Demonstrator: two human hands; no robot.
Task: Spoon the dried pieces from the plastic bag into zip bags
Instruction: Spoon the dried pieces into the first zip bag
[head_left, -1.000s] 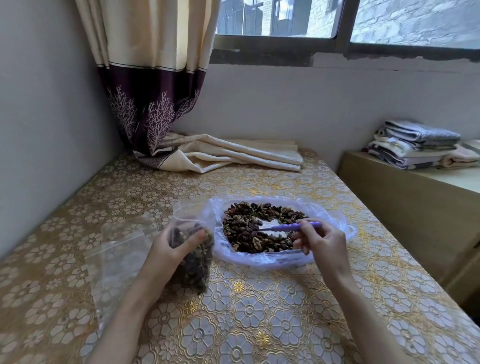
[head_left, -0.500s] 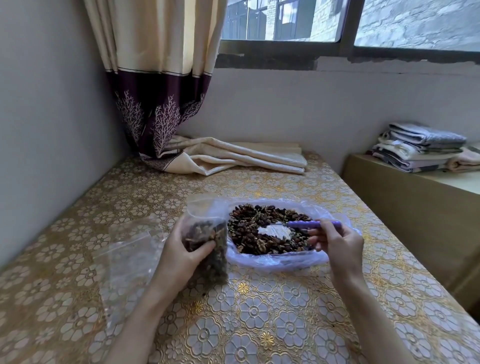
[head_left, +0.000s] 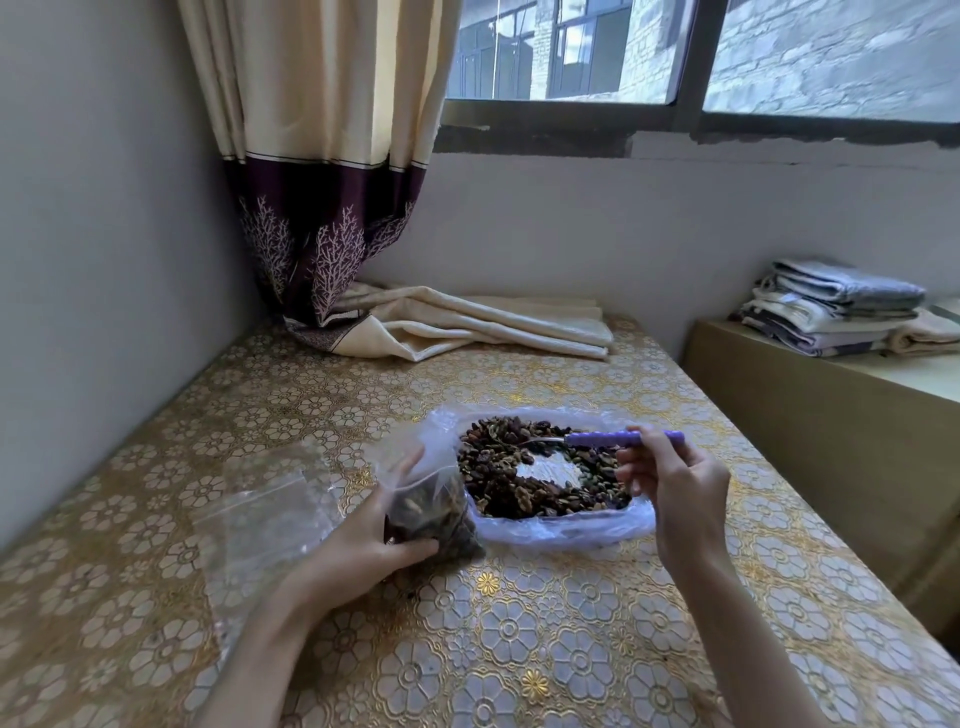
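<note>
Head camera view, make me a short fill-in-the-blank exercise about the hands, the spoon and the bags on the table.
1. The right hand holds a spoon with a ____ plastic handle.
2. The left hand grips a clear zip bag partly filled with ____ pieces.
3. The spoon's bowl is over the open ____ bag of dried pieces.
4. An empty clear zip bag lies flat on the person's ____ side.

Missing words: purple; dried; plastic; left
</note>
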